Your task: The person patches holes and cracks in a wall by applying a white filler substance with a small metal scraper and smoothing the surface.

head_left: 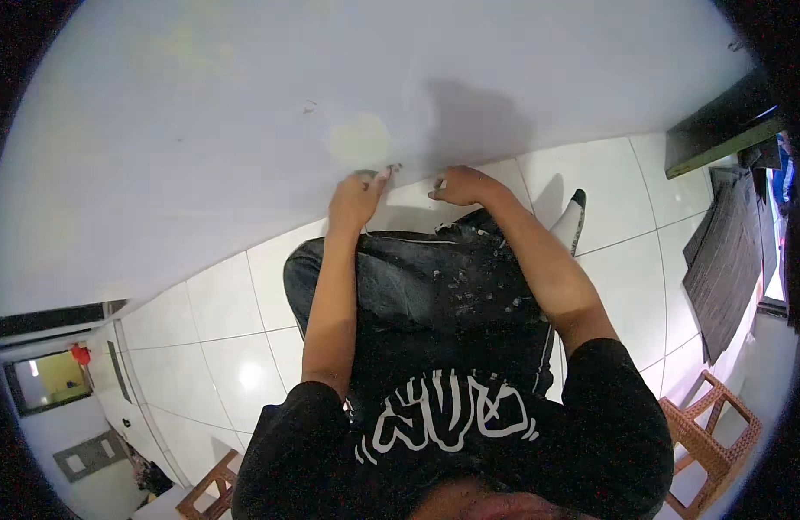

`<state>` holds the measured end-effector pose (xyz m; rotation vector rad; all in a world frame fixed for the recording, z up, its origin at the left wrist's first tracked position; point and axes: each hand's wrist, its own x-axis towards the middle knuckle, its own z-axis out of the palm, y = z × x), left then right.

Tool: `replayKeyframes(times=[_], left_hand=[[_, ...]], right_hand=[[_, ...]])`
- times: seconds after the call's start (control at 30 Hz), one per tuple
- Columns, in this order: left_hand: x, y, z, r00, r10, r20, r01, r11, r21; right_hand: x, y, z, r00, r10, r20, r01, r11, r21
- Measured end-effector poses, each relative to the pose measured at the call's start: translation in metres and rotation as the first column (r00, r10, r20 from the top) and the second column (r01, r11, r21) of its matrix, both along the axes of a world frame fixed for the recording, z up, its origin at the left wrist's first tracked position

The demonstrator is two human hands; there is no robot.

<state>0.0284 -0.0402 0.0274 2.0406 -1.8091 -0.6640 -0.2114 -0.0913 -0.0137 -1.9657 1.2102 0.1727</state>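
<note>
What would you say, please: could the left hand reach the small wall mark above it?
Probably yes: the left hand is near, and only bare wall shows between it and the mark.

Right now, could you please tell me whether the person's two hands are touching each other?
No, the left hand and right hand are apart, with a gap between them beside the wall.
</note>
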Motion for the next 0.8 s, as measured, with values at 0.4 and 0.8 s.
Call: replayKeyframes(times=[0.4, 0.8], left_hand=[[-0.011, 0.034, 0.02, 0.973, -0.126, -0.195, 0.12, 0.992, -0.042], [-0.005, 0.022, 0.078, 0.999, 0.042, 0.018, -0.027, 0.867, -0.497]], right_hand=[[-0.015, -0.015, -0.016, 0.998, -0.067, -0.007, 0.067, 0.998, 0.001], [-0.015, -0.006, -0.023, 0.999, 0.032, 0.019, -0.033, 0.999, 0.044]])
